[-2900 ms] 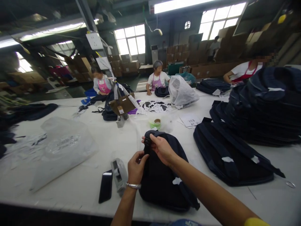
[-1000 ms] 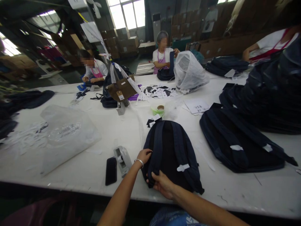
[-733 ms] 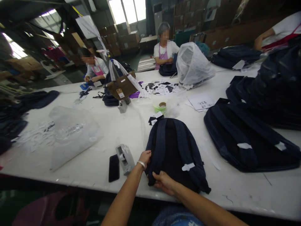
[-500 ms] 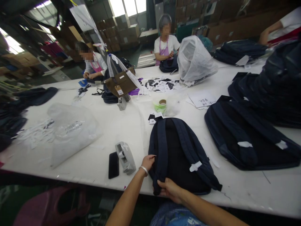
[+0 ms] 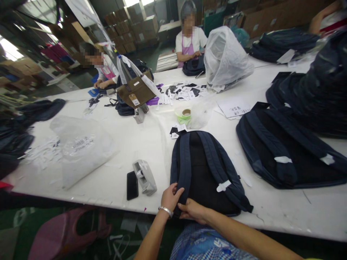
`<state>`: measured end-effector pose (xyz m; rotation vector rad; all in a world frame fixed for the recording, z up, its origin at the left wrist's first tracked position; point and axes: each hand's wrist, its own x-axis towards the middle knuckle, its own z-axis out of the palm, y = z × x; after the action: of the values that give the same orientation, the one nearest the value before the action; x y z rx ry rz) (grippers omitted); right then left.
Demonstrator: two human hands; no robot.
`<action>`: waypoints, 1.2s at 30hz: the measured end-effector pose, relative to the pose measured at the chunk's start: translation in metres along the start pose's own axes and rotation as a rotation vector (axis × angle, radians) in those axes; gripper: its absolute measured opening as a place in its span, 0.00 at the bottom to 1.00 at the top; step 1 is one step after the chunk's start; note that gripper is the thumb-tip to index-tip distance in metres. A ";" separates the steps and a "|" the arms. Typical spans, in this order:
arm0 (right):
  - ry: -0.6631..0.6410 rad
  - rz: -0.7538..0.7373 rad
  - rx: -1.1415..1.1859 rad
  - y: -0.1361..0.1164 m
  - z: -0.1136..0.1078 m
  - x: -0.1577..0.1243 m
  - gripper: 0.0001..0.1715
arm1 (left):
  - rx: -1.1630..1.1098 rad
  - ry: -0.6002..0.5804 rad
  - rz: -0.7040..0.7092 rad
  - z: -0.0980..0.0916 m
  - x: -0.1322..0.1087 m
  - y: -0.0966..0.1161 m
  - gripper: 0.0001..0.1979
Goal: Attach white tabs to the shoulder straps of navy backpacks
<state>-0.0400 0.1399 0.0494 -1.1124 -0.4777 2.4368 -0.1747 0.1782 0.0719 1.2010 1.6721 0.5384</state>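
A navy backpack [image 5: 200,173] lies on the table in front of me, its black back panel and two shoulder straps facing up. My left hand [image 5: 170,198] is closed on the lower part of the left shoulder strap [image 5: 185,162], thumb on top. Just below and to the right, my right hand [image 5: 193,211] pinches the lower end of that strap near the table's front edge. The fingertips of both hands are partly hidden. Wrapped round the right strap is a white paper band [image 5: 223,186].
A tape dispenser [image 5: 145,177] and a phone [image 5: 132,185] lie left of the backpack. Another navy backpack [image 5: 287,151] is at right, beside a dark pile [image 5: 322,86]. A plastic bag [image 5: 81,148] lies left. Tags [image 5: 177,130] and a tape roll [image 5: 186,113] sit beyond. Co-workers [image 5: 189,47] work opposite.
My left hand has slid down the left strap, closer to my right hand, with its thumb now over the strap. The view has shifted slightly; the backpack stays in place.
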 end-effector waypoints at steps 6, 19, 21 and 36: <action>-0.029 -0.051 -0.086 -0.006 0.004 0.002 0.31 | -0.312 -0.070 -0.080 -0.004 0.014 0.003 0.23; 0.139 -0.332 -0.107 -0.050 0.001 0.014 0.20 | -0.508 -0.335 -0.254 -0.063 0.023 0.029 0.23; 0.231 -0.364 -0.165 -0.058 0.000 0.016 0.17 | -0.491 -0.309 -0.272 -0.072 0.024 0.035 0.22; 0.454 -0.643 -0.689 -0.056 0.009 0.015 0.08 | -0.473 -0.291 -0.315 -0.074 0.021 0.048 0.20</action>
<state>-0.0436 0.1939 0.0717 -1.4266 -1.3288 1.4252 -0.2189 0.2299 0.1321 0.6238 1.3496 0.4975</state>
